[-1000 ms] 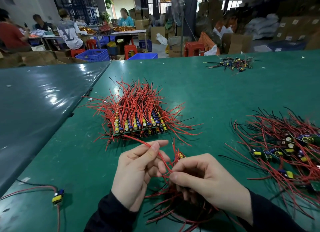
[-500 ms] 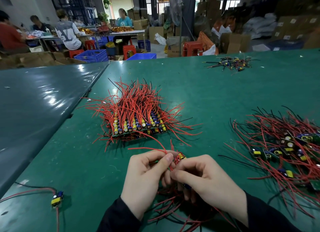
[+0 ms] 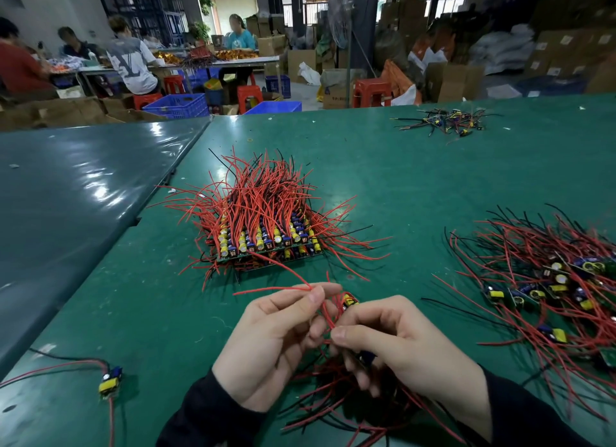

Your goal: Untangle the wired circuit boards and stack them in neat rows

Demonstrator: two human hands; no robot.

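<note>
Red-wired circuit board pinched between both hands, wires trailing toward the person.

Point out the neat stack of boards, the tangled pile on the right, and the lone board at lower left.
neat stack point(image 3: 266, 240), head view, front row of capacitors.
tangled pile point(image 3: 546, 280), head view, middle.
lone board point(image 3: 110, 382), head view, yellow component.

Large "LV"-like letters on back of a seated person's grey shirt, partly blurred. Dark print on a cardboard box by the red stool, too small to read. White labels on stacked boxes far right, illegible.
</note>
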